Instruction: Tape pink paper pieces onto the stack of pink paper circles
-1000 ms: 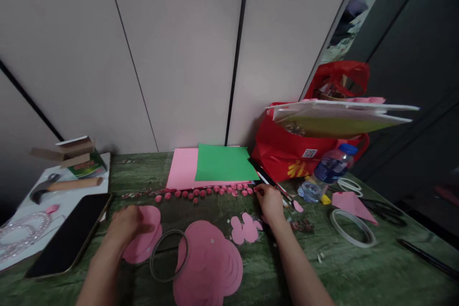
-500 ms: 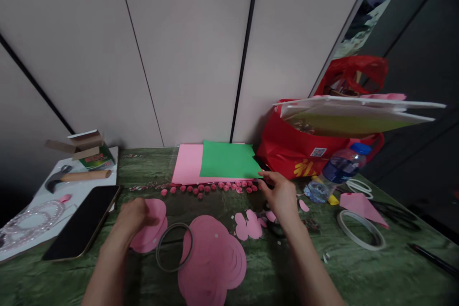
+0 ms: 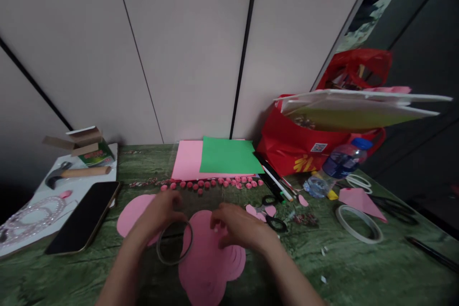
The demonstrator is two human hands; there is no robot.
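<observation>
My left hand (image 3: pixel 161 215) is over the right side of a pair of pink paper cutouts (image 3: pixel 134 210), just above a grey tape ring (image 3: pixel 168 253). Its fingers are bent, with a gap to the thumb. Over a stack of pink rounded paper cutouts (image 3: pixel 202 267) hovers my right hand (image 3: pixel 244 227), fingers curled and thumb apart, nothing visible between them. Whether its fingertips touch the paper I cannot tell. Small pink petal pieces (image 3: pixel 270 211) and black-handled scissors (image 3: pixel 276 223) lie just beyond its wrist, partly hidden.
Green paper (image 3: pixel 231 155) overlaps pink sheets at the back, behind a row of small pink balls (image 3: pixel 201 184). To the right are pens (image 3: pixel 278 182), a bottle (image 3: pixel 337 167), a red bag (image 3: pixel 279 138) and a white tape roll (image 3: pixel 358 224). A phone (image 3: pixel 84 217) and hammer (image 3: pixel 79 172) lie left.
My right hand has moved left and nearer, from the green paper to the pink stack. My left hand has shifted right, uncovering more of the left pink cutouts.
</observation>
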